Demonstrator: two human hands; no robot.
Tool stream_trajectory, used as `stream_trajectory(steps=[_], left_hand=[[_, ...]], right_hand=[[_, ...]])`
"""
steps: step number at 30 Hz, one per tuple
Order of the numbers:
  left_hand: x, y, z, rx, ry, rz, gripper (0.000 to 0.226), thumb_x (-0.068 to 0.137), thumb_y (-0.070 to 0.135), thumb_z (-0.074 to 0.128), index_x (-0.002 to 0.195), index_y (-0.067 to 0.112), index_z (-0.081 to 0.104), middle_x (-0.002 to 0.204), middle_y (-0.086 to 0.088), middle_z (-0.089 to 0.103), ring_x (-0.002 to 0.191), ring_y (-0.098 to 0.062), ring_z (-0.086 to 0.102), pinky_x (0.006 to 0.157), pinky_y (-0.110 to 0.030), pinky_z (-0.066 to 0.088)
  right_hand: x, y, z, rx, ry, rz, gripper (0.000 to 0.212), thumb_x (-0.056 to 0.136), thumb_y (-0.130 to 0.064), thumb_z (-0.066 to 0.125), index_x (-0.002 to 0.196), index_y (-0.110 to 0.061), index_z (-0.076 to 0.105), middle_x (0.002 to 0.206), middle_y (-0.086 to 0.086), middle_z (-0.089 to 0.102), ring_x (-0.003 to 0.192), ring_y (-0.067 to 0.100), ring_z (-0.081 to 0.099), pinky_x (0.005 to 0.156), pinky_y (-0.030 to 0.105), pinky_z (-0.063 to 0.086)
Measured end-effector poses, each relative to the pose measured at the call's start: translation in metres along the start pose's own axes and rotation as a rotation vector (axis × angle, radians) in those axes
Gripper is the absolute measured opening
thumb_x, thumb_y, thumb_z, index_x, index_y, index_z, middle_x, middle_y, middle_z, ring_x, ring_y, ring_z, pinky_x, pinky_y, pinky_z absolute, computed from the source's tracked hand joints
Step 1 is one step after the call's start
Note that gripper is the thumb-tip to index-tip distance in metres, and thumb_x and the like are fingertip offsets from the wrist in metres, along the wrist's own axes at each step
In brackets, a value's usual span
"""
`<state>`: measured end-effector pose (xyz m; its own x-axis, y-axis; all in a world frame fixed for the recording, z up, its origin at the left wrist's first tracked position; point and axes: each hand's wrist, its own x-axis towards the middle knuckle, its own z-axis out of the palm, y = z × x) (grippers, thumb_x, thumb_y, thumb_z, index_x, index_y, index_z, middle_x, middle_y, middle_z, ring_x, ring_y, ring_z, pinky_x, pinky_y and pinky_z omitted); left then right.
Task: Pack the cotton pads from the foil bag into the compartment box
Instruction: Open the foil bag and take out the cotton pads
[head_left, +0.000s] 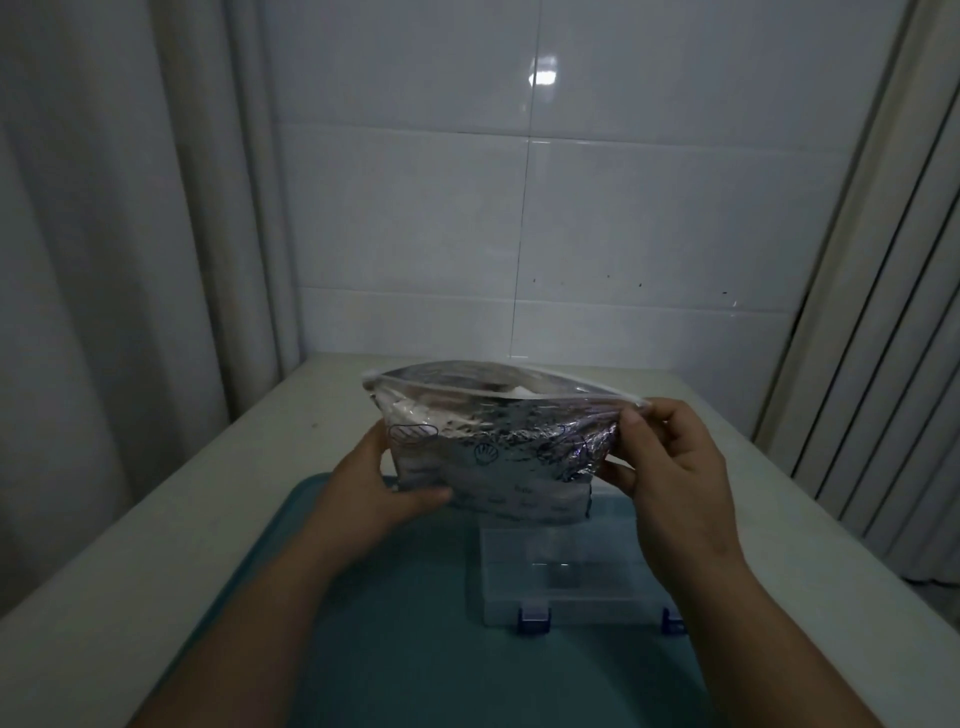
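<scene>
I hold a silvery foil bag (498, 447) with a zip top up in the air above the table. White cotton pads (410, 413) show inside it near the mouth, which gapes open. My left hand (371, 483) grips the bag's lower left side, thumb across the front. My right hand (670, 457) pinches the bag's upper right corner just under the zip strip. Below the bag lies a clear plastic compartment box (566, 582) with blue latches; its lid looks closed and its far part is hidden by the bag.
The box rests on a teal mat (395, 623) on a pale table (130, 561). A white tiled wall (571, 218) stands behind, a curtain (104, 234) hangs at the left and vertical blinds (883, 364) at the right.
</scene>
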<state>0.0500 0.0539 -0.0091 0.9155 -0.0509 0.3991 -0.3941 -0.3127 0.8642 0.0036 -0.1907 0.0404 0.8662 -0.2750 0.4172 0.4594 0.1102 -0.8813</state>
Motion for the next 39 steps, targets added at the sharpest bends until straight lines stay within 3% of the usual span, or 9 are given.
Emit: stream_trajectory(steps=[6, 10, 13, 16, 20, 29, 32, 35, 39], left_hand=[[-0.001, -0.005, 0.003, -0.059, -0.079, -0.017, 0.065, 0.053, 0.039, 0.08, 0.108, 0.008, 0.067, 0.105, 0.002, 0.074, 0.103, -0.012, 0.068, 0.093, -0.028, 0.052], [0.0, -0.002, 0.005, -0.023, 0.011, 0.03, 0.043, 0.065, 0.018, 0.081, 0.1, -0.002, 0.066, 0.093, -0.002, 0.072, 0.082, 0.003, 0.065, 0.075, -0.009, 0.046], [-0.001, 0.0, 0.002, -0.016, 0.066, 0.048, 0.027, 0.066, 0.02, 0.071, 0.09, 0.007, 0.072, 0.085, 0.005, 0.074, 0.077, 0.004, 0.064, 0.072, -0.011, 0.046], [-0.001, 0.001, -0.003, -0.008, 0.121, 0.038, 0.021, 0.071, 0.011, 0.075, 0.091, 0.013, 0.073, 0.081, 0.024, 0.073, 0.077, 0.011, 0.064, 0.072, -0.006, 0.045], [-0.001, 0.004, -0.012, 0.036, 0.163, 0.048, 0.026, 0.079, -0.008, 0.07, 0.096, 0.012, 0.072, 0.078, 0.034, 0.069, 0.077, 0.018, 0.061, 0.072, 0.0, 0.042], [-0.006, 0.012, -0.033, 0.154, 0.239, 0.064, 0.029, 0.078, -0.004, 0.072, 0.079, 0.025, 0.07, 0.072, 0.038, 0.065, 0.073, 0.021, 0.058, 0.066, 0.002, 0.039], [-0.004, 0.015, -0.041, 0.288, 0.233, 0.066, 0.015, 0.079, 0.004, 0.072, 0.082, 0.019, 0.073, 0.076, 0.026, 0.069, 0.08, 0.01, 0.062, 0.067, 0.003, 0.036], [-0.003, 0.021, -0.045, 0.312, 0.299, 0.044, 0.01, 0.079, 0.012, 0.073, 0.083, 0.021, 0.07, 0.087, 0.008, 0.067, 0.087, -0.01, 0.063, 0.063, 0.005, 0.033], [-0.004, 0.032, -0.041, 0.247, 0.36, 0.022, 0.012, 0.078, 0.006, 0.074, 0.086, 0.015, 0.073, 0.088, 0.002, 0.072, 0.079, -0.002, 0.06, 0.061, 0.002, 0.038]], right_hand=[[0.0, 0.004, 0.0, -0.021, -0.026, 0.028, 0.015, 0.099, -0.013, 0.048, 0.099, -0.003, 0.06, 0.086, 0.008, 0.07, 0.077, 0.017, 0.068, 0.066, 0.024, 0.057], [0.001, 0.006, -0.003, -0.098, -0.057, 0.029, 0.019, 0.098, -0.012, 0.05, 0.108, -0.012, 0.065, 0.096, 0.003, 0.073, 0.088, 0.015, 0.071, 0.075, 0.028, 0.059], [0.008, 0.017, -0.013, -0.533, -0.056, 0.028, 0.025, 0.091, -0.005, 0.055, 0.105, -0.024, 0.064, 0.095, -0.005, 0.071, 0.089, 0.012, 0.068, 0.084, 0.033, 0.056], [0.01, 0.023, -0.019, -1.105, -0.345, 0.166, 0.028, 0.083, -0.015, 0.065, 0.106, -0.031, 0.066, 0.103, -0.007, 0.069, 0.095, 0.013, 0.064, 0.086, 0.026, 0.049], [0.007, 0.03, -0.014, -1.351, -0.511, 0.261, 0.014, 0.078, -0.024, 0.071, 0.087, -0.035, 0.072, 0.098, -0.009, 0.073, 0.094, 0.011, 0.066, 0.085, 0.02, 0.047], [0.002, 0.031, -0.005, -1.281, -0.497, 0.225, 0.022, 0.086, -0.023, 0.067, 0.107, -0.029, 0.071, 0.105, -0.008, 0.07, 0.088, 0.006, 0.06, 0.073, 0.014, 0.04], [0.002, 0.022, -0.002, -0.843, -0.26, 0.188, 0.017, 0.089, -0.03, 0.064, 0.106, -0.026, 0.069, 0.1, -0.006, 0.07, 0.082, 0.005, 0.062, 0.07, 0.016, 0.049], [0.008, 0.002, 0.015, -0.22, -0.227, 0.569, 0.041, 0.094, -0.048, 0.05, 0.109, -0.011, 0.064, 0.094, 0.014, 0.074, 0.078, 0.024, 0.069, 0.065, 0.034, 0.058], [0.017, 0.003, 0.033, 0.036, -0.432, 0.974, 0.084, 0.081, -0.076, 0.042, 0.13, -0.008, 0.046, 0.105, 0.028, 0.069, 0.09, 0.039, 0.071, 0.063, 0.04, 0.06]])
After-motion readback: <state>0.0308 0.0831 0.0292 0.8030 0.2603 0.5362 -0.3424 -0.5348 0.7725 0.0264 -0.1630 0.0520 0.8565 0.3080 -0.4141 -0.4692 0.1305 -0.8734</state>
